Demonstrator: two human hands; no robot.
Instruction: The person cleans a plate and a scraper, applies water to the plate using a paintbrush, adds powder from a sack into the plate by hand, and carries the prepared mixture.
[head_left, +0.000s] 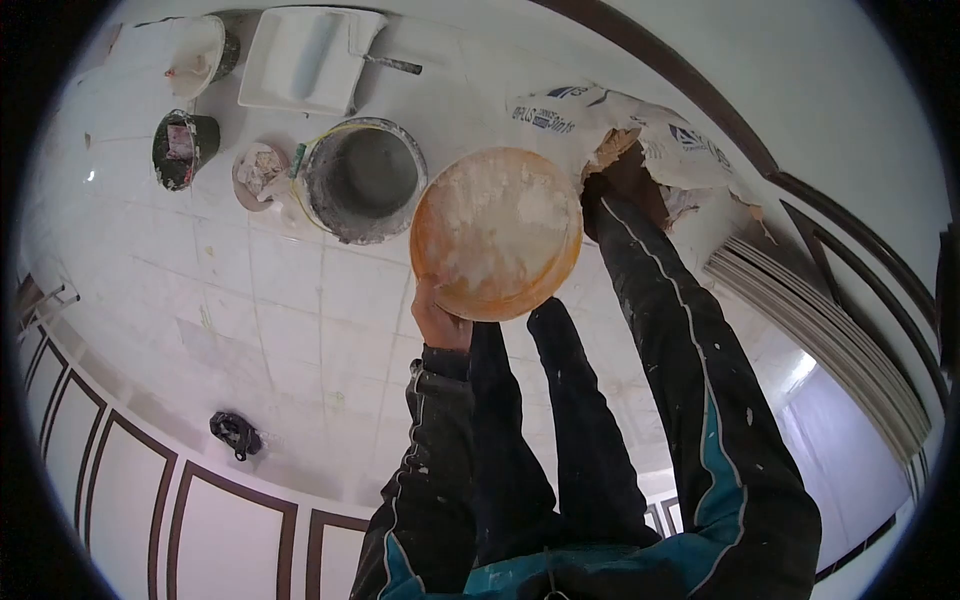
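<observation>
My left hand (440, 318) grips the near rim of a round orange basin (497, 230), its fingers closed around the edge. White powder or dried plaster coats much of the basin. My right sleeve (650, 270) reaches into the torn mouth of a printed paper sack (685, 145); the right hand is hidden inside, so its fingers do not show. Left of the basin stands a large plaster-smeared bucket (372, 178) with greyish contents, and the two nearly touch.
A paint tray (270, 60) with a roller (317, 55) lies at the back left. Nearby are a small dark bucket (200, 145), a white container (200, 62) and a small tub (258, 172). Long panels (820, 330) lean at right. A black bag-like bundle (235, 433) lies on the floor.
</observation>
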